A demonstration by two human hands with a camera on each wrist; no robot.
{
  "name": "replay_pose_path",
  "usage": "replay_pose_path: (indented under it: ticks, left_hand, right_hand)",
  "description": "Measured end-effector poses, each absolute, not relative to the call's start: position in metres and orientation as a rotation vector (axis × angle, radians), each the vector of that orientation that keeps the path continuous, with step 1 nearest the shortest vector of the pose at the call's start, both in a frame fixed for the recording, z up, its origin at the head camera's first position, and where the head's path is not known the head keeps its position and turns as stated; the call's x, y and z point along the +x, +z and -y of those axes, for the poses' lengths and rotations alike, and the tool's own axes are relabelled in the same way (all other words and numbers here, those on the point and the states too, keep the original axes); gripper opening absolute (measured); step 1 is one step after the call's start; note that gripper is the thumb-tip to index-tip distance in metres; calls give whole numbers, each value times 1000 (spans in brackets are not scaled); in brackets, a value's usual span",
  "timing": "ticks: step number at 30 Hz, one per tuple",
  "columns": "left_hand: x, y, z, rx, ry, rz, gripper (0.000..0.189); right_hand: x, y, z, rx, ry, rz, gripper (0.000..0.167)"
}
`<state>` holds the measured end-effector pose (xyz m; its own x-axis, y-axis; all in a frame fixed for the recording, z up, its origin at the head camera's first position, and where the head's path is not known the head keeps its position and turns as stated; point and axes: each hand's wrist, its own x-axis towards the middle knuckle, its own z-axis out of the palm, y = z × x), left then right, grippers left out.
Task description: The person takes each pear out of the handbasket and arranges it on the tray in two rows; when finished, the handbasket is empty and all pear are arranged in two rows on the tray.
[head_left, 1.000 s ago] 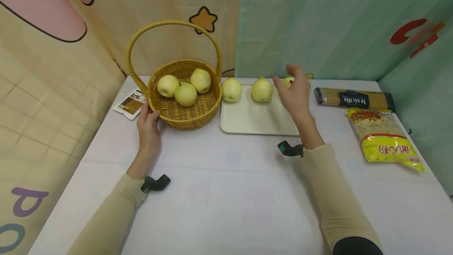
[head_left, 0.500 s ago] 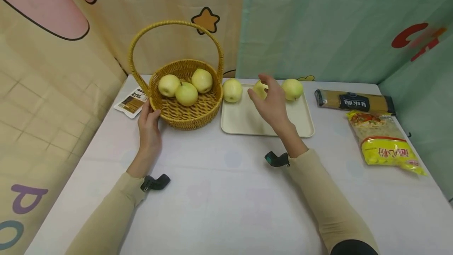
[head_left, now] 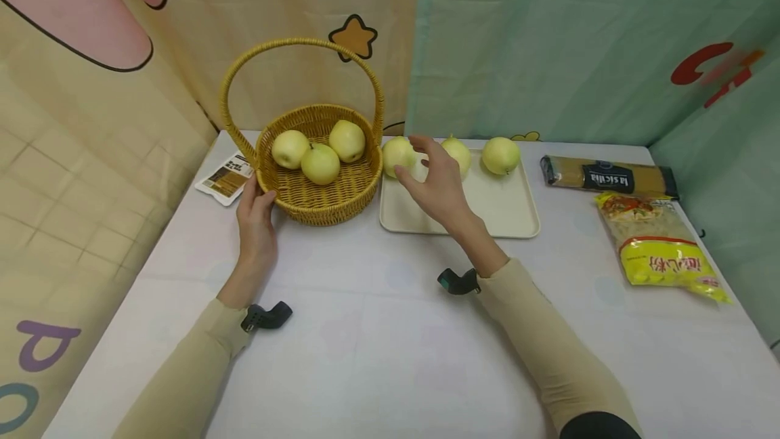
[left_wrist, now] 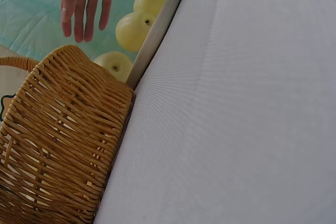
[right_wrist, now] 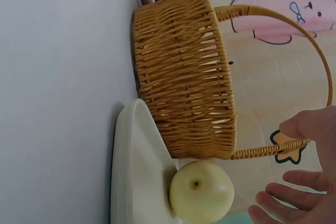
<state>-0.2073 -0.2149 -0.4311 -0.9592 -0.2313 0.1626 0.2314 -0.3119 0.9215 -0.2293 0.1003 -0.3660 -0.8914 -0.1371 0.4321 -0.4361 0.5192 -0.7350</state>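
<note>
Touching the left side of the basket [head_left: 323,212] with the left hand [head_left: 256,239], thumb parted from relaxed fingers; cannot tell how firmly. Hovering over the tray [head_left: 475,219] with the right hand [head_left: 440,185], open wide between thumb and fingers, holding nothing, and apart from the left pear [head_left: 397,156] in the right wrist view. On the tray, at the back left corner and just beside the basket: the left pear. Further along the same edge: the middle pear [head_left: 456,156], partly behind the right hand, and the right pear [head_left: 502,156]. Inside the basket: three more pears [head_left: 320,163], with bare weave toward the front.

Judging by the pose, a matter of grasping the left pear. Best done by bringing fingers round the far side and thumb round the near side before closing, without bumping the basket wall. Probably round enough to roll if nudged, so better to close evenly from both sides. Squeeze lightly, to guard against bruising. Lift upward before any sideways move, to clear tray edge and basket rim. Meanwhile, steady the basket with the left hand.
</note>
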Motion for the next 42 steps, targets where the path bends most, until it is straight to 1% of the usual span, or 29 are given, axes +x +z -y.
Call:
replay_pose_path:
  ticks: [6,15,25,32,37,42]
  left_hand:
    - [-207,-431,215,16,-2349,1648,64]
    - [-207,-432,214,15,-2351,1642,63]
    - [-208,-433,214,-20,-2329,1640,63]
    - [-204,-430,219,30,-2335,1636,62]
    - [-201,-430,221,38,-2351,1595,62]
    - [-207,-431,214,-7,-2367,1592,63]
  right_hand:
    - [-229,-359,-74,540,1384,2424,54]
    - [-233,-356,-32,599,1448,2458,58]
    - [-249,-356,-7,541,1481,2529,65]
    - [-255,-355,12,608,1548,2575,68]
    - [-256,-359,19,650,1430,2688,69]
    - [-257,-359,14,636,1256,2792,70]
